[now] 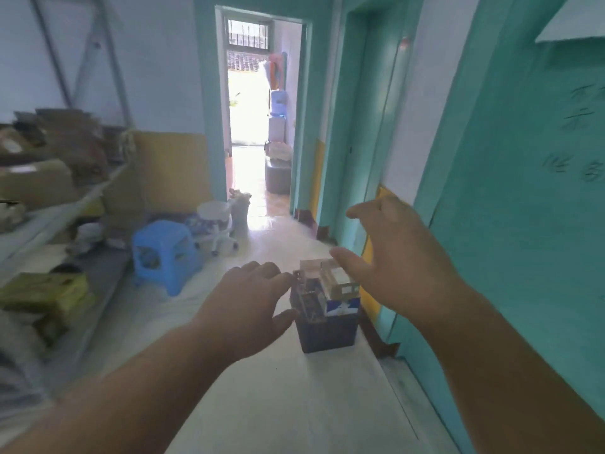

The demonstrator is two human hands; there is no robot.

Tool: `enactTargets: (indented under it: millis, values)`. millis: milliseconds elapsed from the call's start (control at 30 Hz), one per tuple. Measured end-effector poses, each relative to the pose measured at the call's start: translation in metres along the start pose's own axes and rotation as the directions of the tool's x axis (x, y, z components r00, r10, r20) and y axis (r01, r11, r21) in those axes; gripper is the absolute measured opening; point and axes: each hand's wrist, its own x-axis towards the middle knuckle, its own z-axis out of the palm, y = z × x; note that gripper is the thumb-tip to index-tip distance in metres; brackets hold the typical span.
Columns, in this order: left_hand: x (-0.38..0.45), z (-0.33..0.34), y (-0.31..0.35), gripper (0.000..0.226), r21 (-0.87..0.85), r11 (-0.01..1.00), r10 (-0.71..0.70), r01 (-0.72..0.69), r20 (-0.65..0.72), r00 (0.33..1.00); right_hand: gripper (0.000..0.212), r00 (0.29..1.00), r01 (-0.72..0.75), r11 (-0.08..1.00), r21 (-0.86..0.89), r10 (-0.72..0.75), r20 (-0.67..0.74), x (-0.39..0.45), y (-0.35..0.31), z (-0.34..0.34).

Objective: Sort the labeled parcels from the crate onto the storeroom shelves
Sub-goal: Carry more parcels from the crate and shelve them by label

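Both your hands, left [248, 299] and right [396, 253], reach out empty, grip wide. The crate [327, 329] of parcels [337, 280] sits on the floor between them, just beyond the fingertips. Spread presumably to flank it; shelves [65, 204] stand well left.

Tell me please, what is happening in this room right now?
A person is reaching with both hands toward a dark crate on the floor beside the teal wall. The crate is full of parcels. The left hand and the right hand are open, with fingers spread, and hold nothing yet. The shelves on the left already carry boxes. A blue stool stands next to them. The picture is blurred, so no labels can be read.
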Motion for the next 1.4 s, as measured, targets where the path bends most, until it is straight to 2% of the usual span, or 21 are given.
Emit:
enactTargets:
  millis: [200,333,433,600,700,833,1100,1233,1400]
  values:
    - [0.092,0.056,-0.122,0.048,-0.030,0.994,-0.100,0.102,0.049,0.994,0.052,0.999,-0.010,0.996,0.089,0.013,-0.039,0.141,0.010,0.118]
    - [0.185,0.095,-0.195,0.048,-0.062,0.997,-0.044,0.049,0.074,0.996,0.052,0.994,-0.079,0.988,0.130,0.088,-0.059,0.219,0.029,0.184]
    - [0.260,0.119,-0.224,0.045,-0.085,0.996,0.048,-0.036,0.142,0.989,0.051,0.982,-0.173,0.977,0.122,0.181,-0.051,0.268,0.052,0.209]
    - [0.385,0.168,-0.245,0.044,-0.142,0.974,0.202,-0.175,0.206,0.957,0.051,0.947,-0.304,0.950,0.064,0.309,-0.086,0.334,0.108,0.251]
    - [0.455,0.210,-0.250,0.044,-0.188,0.955,0.269,-0.228,0.235,0.934,0.053,0.925,-0.373,0.927,0.036,0.375,-0.056,0.367,0.151,0.289]
    - [0.545,0.257,-0.262,0.042,-0.234,0.943,0.300,-0.238,0.286,0.910,0.053,0.908,-0.417,0.908,0.036,0.418,-0.015,0.426,0.207,0.339]
    - [0.697,0.336,-0.309,0.047,-0.257,0.924,0.366,-0.284,0.376,0.852,0.048,0.858,-0.513,0.859,-0.008,0.512,-0.027,0.540,0.295,0.426]
    - [0.770,0.402,-0.316,0.049,-0.269,0.899,0.435,-0.345,0.456,0.776,0.049,0.805,-0.594,0.804,-0.031,0.593,-0.026,0.568,0.336,0.482]
    - [0.842,0.484,-0.314,0.048,-0.300,0.838,0.545,-0.455,0.483,0.686,0.050,0.716,-0.698,0.711,-0.087,0.697,-0.049,0.588,0.381,0.544]
